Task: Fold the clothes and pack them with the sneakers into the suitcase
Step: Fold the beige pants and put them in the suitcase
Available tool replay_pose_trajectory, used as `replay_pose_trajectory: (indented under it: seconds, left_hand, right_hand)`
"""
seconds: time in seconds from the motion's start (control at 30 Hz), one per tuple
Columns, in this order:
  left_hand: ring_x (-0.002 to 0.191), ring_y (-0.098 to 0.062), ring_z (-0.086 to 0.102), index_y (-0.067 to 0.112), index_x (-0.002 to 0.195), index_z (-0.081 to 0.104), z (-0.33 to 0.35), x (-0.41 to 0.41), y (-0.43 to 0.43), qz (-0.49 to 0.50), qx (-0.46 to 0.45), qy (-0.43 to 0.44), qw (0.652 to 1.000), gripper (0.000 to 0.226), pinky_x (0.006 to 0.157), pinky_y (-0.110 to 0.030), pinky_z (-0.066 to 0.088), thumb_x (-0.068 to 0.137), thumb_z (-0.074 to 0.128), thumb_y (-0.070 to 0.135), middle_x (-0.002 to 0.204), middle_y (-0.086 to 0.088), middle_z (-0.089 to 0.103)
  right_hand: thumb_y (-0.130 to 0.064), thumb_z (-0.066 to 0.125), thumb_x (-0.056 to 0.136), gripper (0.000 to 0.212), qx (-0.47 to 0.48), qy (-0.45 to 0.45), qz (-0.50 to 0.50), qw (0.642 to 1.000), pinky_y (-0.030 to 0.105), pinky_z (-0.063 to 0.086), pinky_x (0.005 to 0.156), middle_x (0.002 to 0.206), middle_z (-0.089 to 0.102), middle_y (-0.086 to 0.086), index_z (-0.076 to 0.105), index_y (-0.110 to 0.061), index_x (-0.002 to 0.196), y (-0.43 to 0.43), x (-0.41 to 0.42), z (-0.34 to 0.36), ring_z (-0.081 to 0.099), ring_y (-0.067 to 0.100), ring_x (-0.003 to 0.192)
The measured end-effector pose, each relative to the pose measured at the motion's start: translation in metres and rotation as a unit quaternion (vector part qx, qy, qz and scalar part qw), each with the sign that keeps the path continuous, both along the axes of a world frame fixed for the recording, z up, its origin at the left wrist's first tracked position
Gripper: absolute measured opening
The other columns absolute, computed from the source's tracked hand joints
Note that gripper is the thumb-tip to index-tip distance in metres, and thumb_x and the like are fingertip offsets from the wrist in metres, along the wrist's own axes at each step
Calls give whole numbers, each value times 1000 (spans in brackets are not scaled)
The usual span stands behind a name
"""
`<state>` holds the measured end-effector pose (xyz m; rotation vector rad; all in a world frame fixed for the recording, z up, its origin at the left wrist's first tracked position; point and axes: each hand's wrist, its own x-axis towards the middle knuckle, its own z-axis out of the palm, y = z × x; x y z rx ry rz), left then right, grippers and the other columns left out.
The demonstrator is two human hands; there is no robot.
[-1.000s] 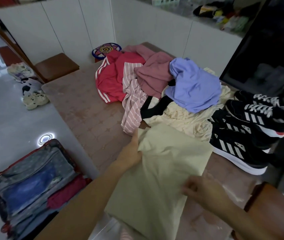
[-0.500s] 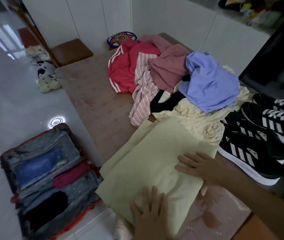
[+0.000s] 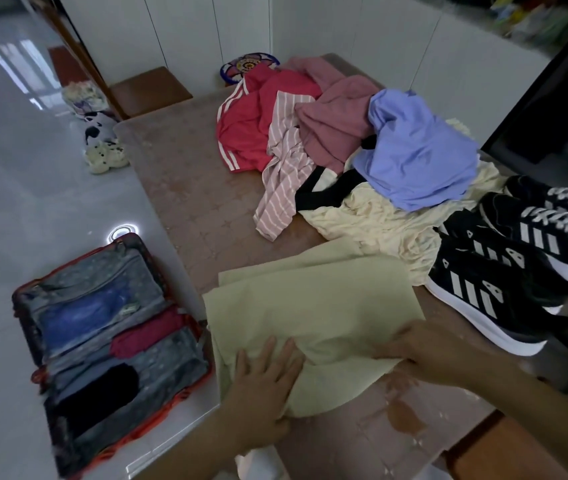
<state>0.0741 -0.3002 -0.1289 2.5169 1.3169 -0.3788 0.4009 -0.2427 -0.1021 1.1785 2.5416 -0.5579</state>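
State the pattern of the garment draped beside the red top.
Pink with thin white stripes; the striped garment shows best in the head view.

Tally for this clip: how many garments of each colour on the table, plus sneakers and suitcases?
Pale green garment: 1
Red garment with white stripes: 1
Pink-and-white striped garment: 1
Dusty pink garment: 1
Lilac garment: 1
Cream garment: 1
Black garment: 1
Black sneakers: 4
Suitcase: 1
Total: 12, as far as the pile shows
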Motion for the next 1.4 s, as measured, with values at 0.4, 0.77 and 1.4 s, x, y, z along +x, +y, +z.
replay_pose_trajectory:
  seconds: [0.4,0.77,1.4]
  left_hand:
    - [78,-8,47,7,92,60,91,-41,99,41,-302,-140,942,32,67,-3,31,86,45,34,88,0,55]
    - [84,-17,52,14,93,62,94,-50,214,203,-218,-25,954,29,71,-25,36,95,51,41,95,-4,55]
    - [142,-35,-20,57,137,-21,1,25,99,133,-10,-78,988,71,106,-68,-11,77,7,82,157,7,-17]
  right_hand:
    - [-50,75,72,29,-293,176,-252,905,18,49,77,99,66,-13,75,-27,90,28,31,71,63,-4,88]
    - [-51,54,89,44,-49,127,-407,903,29,41,64,70,60,0,57,-14,65,122,2,40,59,20,76]
    - [-82,-15,70,83,70,-3,-131,989,38,-8,114,160,2,2,-7,-47,144,84,-80,-16,-1,20,146]
